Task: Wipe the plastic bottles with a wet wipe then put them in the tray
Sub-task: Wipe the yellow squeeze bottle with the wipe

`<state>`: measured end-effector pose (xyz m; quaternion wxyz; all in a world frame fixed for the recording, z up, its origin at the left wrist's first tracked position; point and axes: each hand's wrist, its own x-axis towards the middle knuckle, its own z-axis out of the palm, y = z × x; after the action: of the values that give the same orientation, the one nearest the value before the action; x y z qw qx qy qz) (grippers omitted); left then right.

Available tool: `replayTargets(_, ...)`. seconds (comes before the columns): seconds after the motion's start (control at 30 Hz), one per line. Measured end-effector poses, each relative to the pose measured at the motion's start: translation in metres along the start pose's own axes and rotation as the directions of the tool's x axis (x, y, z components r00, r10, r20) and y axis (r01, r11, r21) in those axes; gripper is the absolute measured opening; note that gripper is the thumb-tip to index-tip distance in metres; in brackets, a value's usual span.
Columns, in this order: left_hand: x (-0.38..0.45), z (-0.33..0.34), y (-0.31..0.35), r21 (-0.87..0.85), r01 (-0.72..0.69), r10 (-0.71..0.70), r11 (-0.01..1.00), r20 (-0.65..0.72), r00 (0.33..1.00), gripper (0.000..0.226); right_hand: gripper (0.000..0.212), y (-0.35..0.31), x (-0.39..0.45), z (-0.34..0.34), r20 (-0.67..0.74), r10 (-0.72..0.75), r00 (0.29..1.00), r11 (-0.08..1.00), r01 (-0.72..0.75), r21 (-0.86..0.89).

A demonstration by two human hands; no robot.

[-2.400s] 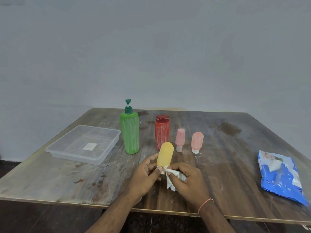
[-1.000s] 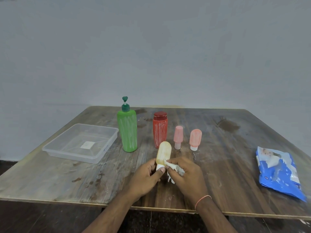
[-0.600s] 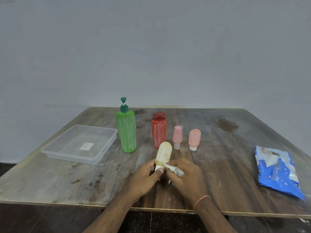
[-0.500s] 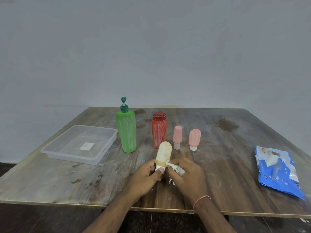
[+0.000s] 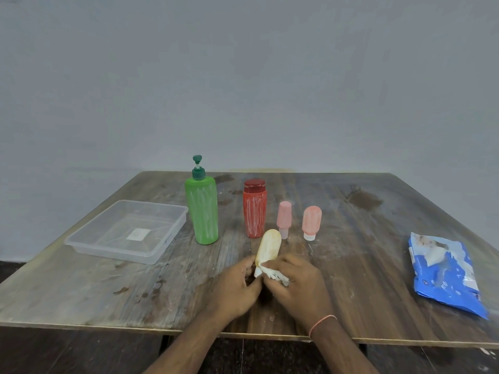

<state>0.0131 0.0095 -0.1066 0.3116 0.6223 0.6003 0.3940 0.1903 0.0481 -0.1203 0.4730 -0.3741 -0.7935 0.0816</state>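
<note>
Down slides the wet wipe (image 5: 274, 273) toward the yellow bottle's (image 5: 267, 247) cap end since a moment ago. Wooden table (image 5: 351, 265) carries the clear tray (image 5: 127, 230) at left, nothing in it, and the green pump bottle (image 5: 202, 211) and red bottle (image 5: 254, 211) stand upright. Left hand (image 5: 237, 287) pinches the yellow bottle's base, tilted; right hand (image 5: 299, 284) clutches the wipe against it.

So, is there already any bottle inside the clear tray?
No, the clear tray holds no bottle; only a small white label shows on its bottom, and the green bottle stands on the table beside it.
</note>
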Motion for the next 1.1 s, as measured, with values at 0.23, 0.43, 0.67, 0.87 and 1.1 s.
replayTargets(0.23,-0.0010,0.0012,-0.0006,-0.052,-0.021,0.019,0.998,-0.034,0.999,0.044,0.020,-0.0008,0.0001,-0.0010,-0.037,0.011,0.999,0.999,-0.012,-0.039)
replayTargets(0.43,-0.0021,0.0035,-0.0009,0.007,-0.071,0.071,0.997,-0.042,0.997,0.047,0.022,-0.0017,-0.0004,0.0002,-0.045,-0.030,0.999,0.995,0.025,-0.096)
replayTargets(0.67,-0.0041,0.0038,0.0010,0.077,-0.099,0.104,0.992,-0.069,0.992,0.045,0.017,-0.0015,-0.0006,0.0023,-0.005,-0.055,0.998,0.990,0.054,-0.131)
replayTargets(0.87,-0.0042,0.0059,0.0005,0.121,-0.112,0.120,0.986,-0.060,0.991,0.054,0.015,-0.0045,0.0006,0.0009,-0.065,-0.047,0.997,0.986,0.036,-0.160)
replayTargets(1.1,-0.0050,0.0059,0.0026,0.198,-0.104,0.126,0.975,-0.101,0.987,0.040,0.019,-0.0012,-0.0018,0.0050,-0.029,-0.068,0.997,0.980,0.061,-0.189)
